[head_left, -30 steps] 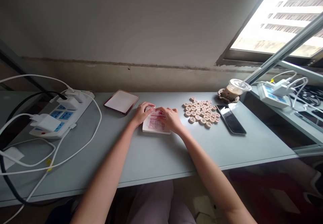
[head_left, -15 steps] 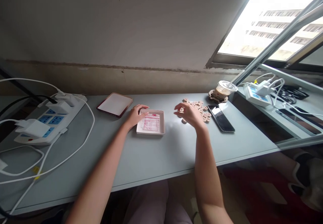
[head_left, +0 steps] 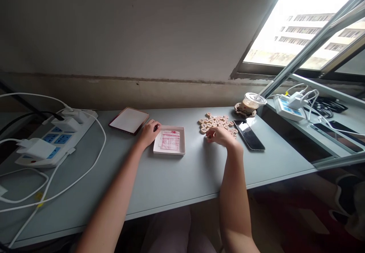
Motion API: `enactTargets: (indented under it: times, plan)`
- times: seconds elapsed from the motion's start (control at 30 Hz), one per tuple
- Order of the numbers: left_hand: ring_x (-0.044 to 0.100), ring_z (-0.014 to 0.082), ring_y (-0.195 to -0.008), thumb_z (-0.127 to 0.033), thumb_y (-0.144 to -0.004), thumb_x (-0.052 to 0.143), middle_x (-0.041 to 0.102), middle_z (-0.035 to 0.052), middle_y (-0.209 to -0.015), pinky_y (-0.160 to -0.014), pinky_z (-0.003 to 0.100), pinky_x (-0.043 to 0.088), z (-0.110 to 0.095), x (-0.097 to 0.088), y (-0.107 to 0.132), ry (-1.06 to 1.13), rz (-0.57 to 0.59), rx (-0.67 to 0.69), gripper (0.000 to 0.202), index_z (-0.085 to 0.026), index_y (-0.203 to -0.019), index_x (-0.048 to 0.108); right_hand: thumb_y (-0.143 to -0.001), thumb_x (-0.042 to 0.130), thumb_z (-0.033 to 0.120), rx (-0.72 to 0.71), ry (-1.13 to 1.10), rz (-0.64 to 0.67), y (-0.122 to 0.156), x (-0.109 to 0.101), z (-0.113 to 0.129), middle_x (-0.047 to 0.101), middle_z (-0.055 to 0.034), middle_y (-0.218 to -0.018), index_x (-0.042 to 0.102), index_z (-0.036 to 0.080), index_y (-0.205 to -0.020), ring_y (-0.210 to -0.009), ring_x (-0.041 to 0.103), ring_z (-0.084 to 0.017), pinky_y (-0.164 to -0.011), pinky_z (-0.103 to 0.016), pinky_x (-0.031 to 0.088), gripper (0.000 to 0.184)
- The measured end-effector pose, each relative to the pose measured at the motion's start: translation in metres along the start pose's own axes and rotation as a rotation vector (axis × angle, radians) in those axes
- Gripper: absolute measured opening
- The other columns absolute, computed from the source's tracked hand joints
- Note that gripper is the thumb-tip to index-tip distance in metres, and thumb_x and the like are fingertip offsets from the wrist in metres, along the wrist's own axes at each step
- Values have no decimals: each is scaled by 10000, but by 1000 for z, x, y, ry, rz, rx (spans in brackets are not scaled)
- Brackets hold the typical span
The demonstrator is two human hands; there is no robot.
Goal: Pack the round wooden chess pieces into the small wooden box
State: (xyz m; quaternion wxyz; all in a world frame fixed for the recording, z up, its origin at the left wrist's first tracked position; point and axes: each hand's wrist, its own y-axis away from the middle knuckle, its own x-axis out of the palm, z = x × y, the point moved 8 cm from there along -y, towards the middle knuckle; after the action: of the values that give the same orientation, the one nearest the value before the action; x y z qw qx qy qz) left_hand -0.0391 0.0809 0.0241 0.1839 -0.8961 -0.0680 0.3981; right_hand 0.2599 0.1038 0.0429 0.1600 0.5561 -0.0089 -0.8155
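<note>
A shallow white box (head_left: pixel 169 153) stands on the desk with a folded sheet of paper (head_left: pixel 170 140) printed in red lying inside. My left hand (head_left: pixel 149 133) is at the box's upper left corner, its fingers curled and the thumb along the rim. Right of the box lies a cluster of round wooden Chinese chess pieces (head_left: pixel 215 122) with characters on top. At the cluster's near edge, the fingers of my right hand (head_left: pixel 221 136) close around one piece, mostly hidden by them. Behind my left hand rests the box lid (head_left: pixel 129 120), its white inside facing up.
A phone (head_left: pixel 249 135) lies right of the pieces, with a lidded drink cup (head_left: pixel 251 104) in a cardboard holder behind it. On the left are a power strip (head_left: pixel 58 139) with plugs and loose white cables (head_left: pixel 97 161). A metal frame and shelf (head_left: pixel 342 158) border the right side.
My right hand has come down and nearer, from above the cluster's left side to its near edge. My left thumb has drawn back from inside the box to its rim.
</note>
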Motion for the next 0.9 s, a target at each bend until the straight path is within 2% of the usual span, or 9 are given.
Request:
enactTargets:
  times: [0.13,0.3,0.37,0.43,0.5,0.63,0.77,0.83,0.9]
  plan:
    - [586,183,-773,-259,-827,485,633,44,-830,-716,303,458,2,2,0,65,23,-26,153,-195,-802,621,-674,670,185,-47,-83,40,-4,6,-4,667,-17,-809,688,192,-866,-727,592,-149,-616,-239,420,194]
    - [600,183,-766,-255,-831,484,668,44,-834,-712,299,452,3,3,1,74,36,-49,154,-196,-808,624,-673,675,200,-36,-109,29,-1,1,-4,649,-28,-801,688,177,-841,-703,568,-146,-595,-243,408,170]
    - [604,190,-771,-251,-832,482,672,50,-839,-721,302,450,2,3,1,57,32,-57,156,-192,-810,624,-714,669,284,-123,-197,20,0,-2,16,642,-29,-795,689,177,-861,-697,556,-141,-593,-241,402,183]
    - [611,201,-789,-256,-836,480,678,59,-851,-734,308,448,-2,4,2,28,38,-75,163,-188,-823,627,-763,643,356,-290,-313,-17,2,-3,50,628,-20,-789,680,182,-915,-696,546,-131,-602,-233,399,234]
    - [615,209,-808,-268,-844,477,684,62,-870,-741,309,445,-10,9,4,-2,67,-80,175,-189,-842,633,-799,627,354,-458,-374,-64,4,2,85,620,-5,-778,669,189,-966,-695,541,-119,-622,-226,396,238]
    - [612,202,-833,-307,-886,431,682,58,-914,-759,297,446,-30,21,9,-4,164,-28,242,-198,-857,645,-835,625,242,-609,-162,-167,3,33,131,648,10,-769,678,217,-960,-660,538,-104,-699,-250,373,139]
    - [604,211,-904,-354,-946,298,650,76,-947,-811,312,449,-34,20,9,16,169,-25,401,-193,-894,661,-886,581,245,-653,-76,-203,2,50,144,677,-5,-852,660,238,-1049,-676,567,-110,-743,-268,371,181]
    - [599,213,-935,-384,-938,329,615,78,-988,-840,321,448,-33,18,9,20,156,-46,385,-196,-972,664,-887,579,240,-651,-130,-211,2,43,139,681,-5,-856,647,230,-1065,-688,585,-110,-723,-249,387,191]
    - [593,209,-959,-419,-903,421,573,71,-1051,-856,321,449,-33,17,10,32,168,-65,344,-216,-1063,648,-886,575,241,-591,-152,-257,1,26,123,684,-2,-852,654,228,-1025,-696,595,-112,-714,-242,396,160]
